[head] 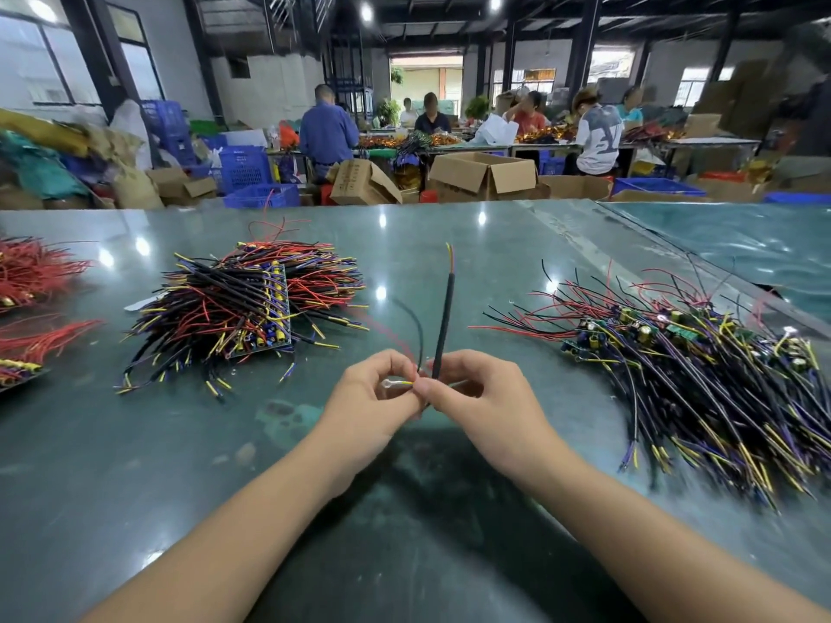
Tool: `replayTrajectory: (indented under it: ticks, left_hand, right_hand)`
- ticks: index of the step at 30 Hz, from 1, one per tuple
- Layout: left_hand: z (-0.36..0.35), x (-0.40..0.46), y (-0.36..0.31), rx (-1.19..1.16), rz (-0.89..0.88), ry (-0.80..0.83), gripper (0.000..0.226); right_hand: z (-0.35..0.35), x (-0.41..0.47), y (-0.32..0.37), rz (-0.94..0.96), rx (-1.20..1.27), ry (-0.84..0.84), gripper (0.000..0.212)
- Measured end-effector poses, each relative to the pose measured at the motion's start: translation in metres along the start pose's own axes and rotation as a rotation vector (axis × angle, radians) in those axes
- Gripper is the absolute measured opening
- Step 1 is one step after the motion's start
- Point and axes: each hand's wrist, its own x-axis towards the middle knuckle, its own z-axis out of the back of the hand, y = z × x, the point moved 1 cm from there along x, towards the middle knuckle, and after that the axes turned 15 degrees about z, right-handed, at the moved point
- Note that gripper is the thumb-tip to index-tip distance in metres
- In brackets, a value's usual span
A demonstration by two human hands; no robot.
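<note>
While hovering over the green tabletop (494, 272), pinches the black wire (445, 317) tight with left grip (375, 397) and right grip (481, 397), near a big wire pile (701, 375).

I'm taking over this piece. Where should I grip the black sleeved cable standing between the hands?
Pinch the black sleeved cable mid-sleeve, from the right: it stands nearly upright, the left hand and right hand cover its lower end, and thin wires tip the top.

Black sleeved cable (445, 326): near-upright; yellow & red leads at top. Lower end pinched betw. left hand (373, 397) & right hand (476, 393).
</note>
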Motion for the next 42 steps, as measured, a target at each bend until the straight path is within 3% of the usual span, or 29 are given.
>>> replayTrajectory:
  ticks: [7, 11, 15, 21, 26, 31, 34, 36, 39, 42]
  left_hand:
    - [0.001, 0.001, -0.003, -0.326, 0.025, 0.005, 0.015]
    - [0.002, 0.001, -0.004, -0.146, -0.039, -0.043, 0.026]
    - [0.002, 0.0, -0.004, -0.062, -0.073, -0.054, 0.017]
    - [0.006, 0.007, 0.0, -0.358, 0.004, -0.045, 0.013]
    - [0.011, 0.011, -0.002, -0.535, -0.03, -0.159, 0.016]
    - [0.014, 0.009, -0.003, -0.511, -0.068, -0.23, 0.015]
    - [0.011, 0.007, -0.004, -0.488, -0.056, -0.208, 0.014]
    - [0.008, 0.005, -0.004, -0.475, -0.047, -0.155, 0.013]
    - [0.004, 0.002, -0.004, -0.46, -0.038, -0.058, 0.012]
    - [0.005, 0.002, -0.005, -0.432, -0.05, -0.065, 0.012]
  right_hand:
    - [-0.004, -0.001, 0.005, 0.027, 0.049, 0.0, 0.016]
    - [-0.004, -0.002, 0.008, 0.02, 0.138, -0.025, 0.011]
    - [0.0, -0.001, 0.008, 0.044, 0.103, -0.047, 0.005]
    - [0.0, -0.002, 0.01, 0.055, 0.181, -0.108, 0.021]
    - [0.003, 0.001, 0.01, 0.056, 0.269, -0.129, 0.028]
    - [0.001, 0.0, 0.009, -0.027, 0.377, -0.08, 0.011]
    - [0.0, 0.0, 0.007, -0.133, 0.441, -0.007, 0.023]
    - [-0.002, 0.0, 0.006, -0.168, 0.436, 0.002, 0.019]
    - [-0.002, -0.002, 0.006, -0.152, 0.415, 0.039, 0.012]
    - [-0.001, -0.001, 0.008, -0.089, 0.372, 0.062, 0.011]
